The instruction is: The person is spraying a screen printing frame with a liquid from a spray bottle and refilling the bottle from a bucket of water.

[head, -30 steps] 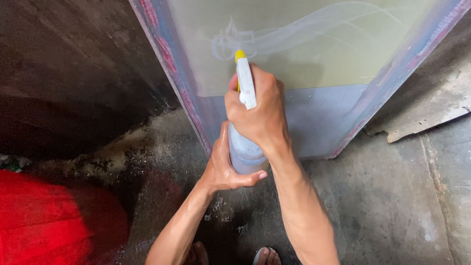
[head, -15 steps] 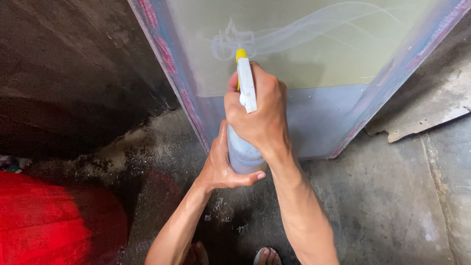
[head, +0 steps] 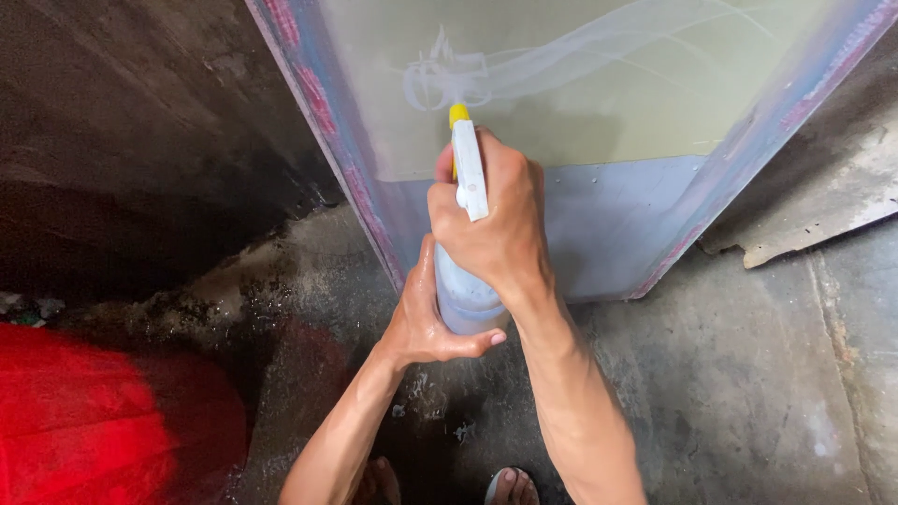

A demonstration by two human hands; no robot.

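Note:
My right hand point(head: 496, 224) grips the white trigger head of a spray bottle point(head: 465, 173) with a yellow nozzle tip. The nozzle points at a framed mesh screen point(head: 599, 103) standing upright on the floor. My left hand point(head: 426, 323) cups the pale blue bottle body from below. The screen has a greenish mesh with a faint whitish curved design near the nozzle, a pale blue band along its lower part and a stained frame point(head: 318, 112).
A red cloth-like mass point(head: 103, 421) lies at the lower left. The wet, dirty concrete floor point(head: 748, 374) spreads around the screen. A dark wall point(head: 122, 140) is to the left. A broken flat slab point(head: 823, 206) lies at right. My toes point(head: 510, 484) show at the bottom.

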